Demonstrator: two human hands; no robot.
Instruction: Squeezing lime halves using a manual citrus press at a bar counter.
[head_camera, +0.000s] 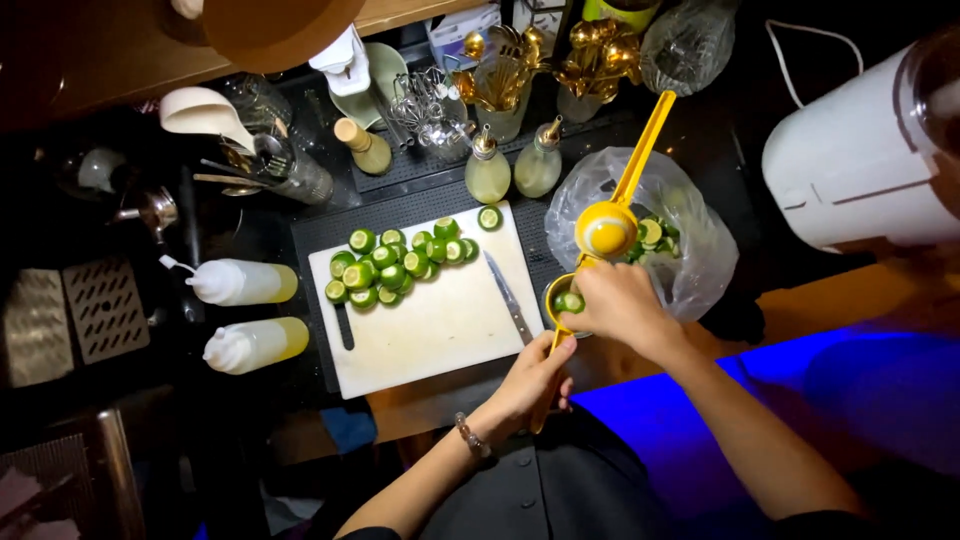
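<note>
While squeezer (604, 232) open, right hand (622, 302) curled.

We're at a bar prep station: behind the white cutting board (430, 320) sit gold bar tools (510, 60), dasher bottles (510, 165), and squeeze bottles (245, 312) to its left.

Dark counter (250, 225), wooden ledge (100, 50) above, blue light (850, 390) at right.
</note>
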